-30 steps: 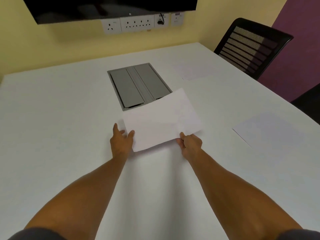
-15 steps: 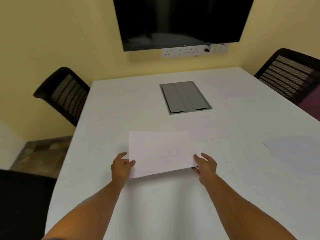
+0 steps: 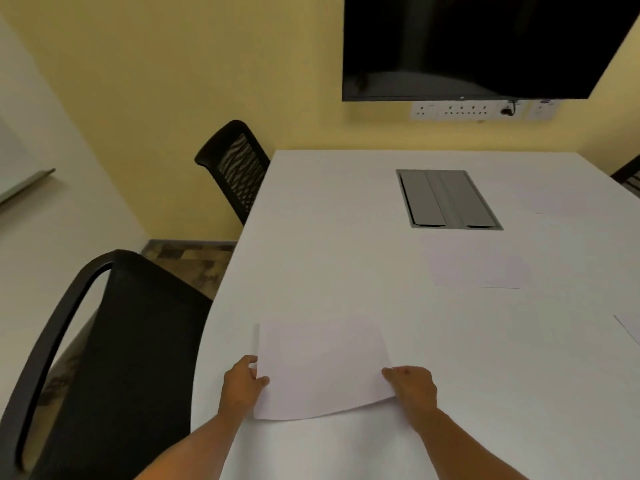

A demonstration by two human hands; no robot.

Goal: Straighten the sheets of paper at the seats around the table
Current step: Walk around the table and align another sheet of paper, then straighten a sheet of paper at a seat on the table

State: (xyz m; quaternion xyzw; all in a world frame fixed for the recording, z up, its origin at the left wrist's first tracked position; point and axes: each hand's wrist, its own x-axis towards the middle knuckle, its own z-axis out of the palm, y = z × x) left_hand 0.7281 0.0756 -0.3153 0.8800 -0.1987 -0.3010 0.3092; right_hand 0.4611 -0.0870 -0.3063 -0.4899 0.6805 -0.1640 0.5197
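Observation:
A white sheet of paper [image 3: 322,368] hangs just above the white table [image 3: 346,220] near its left front edge, its near edge bowed. My left hand [image 3: 242,382] pinches the sheet's left edge and my right hand [image 3: 412,386] pinches its right near corner. A second sheet [image 3: 474,261] lies flat in the middle of the table. The corner of a third sheet [image 3: 628,327] shows at the right frame edge. A faint fourth sheet [image 3: 568,199] lies at the far right.
A black chair [image 3: 114,341] stands at the table's left side close to me, another black mesh chair [image 3: 239,168] farther along. A grey cable hatch [image 3: 446,199] is set into the table. A dark screen [image 3: 485,43] hangs on the yellow wall.
Both hands have carried the sheet leftward and toward the table's left front edge, turning it square. The view has swung left, bringing the two left chairs into sight.

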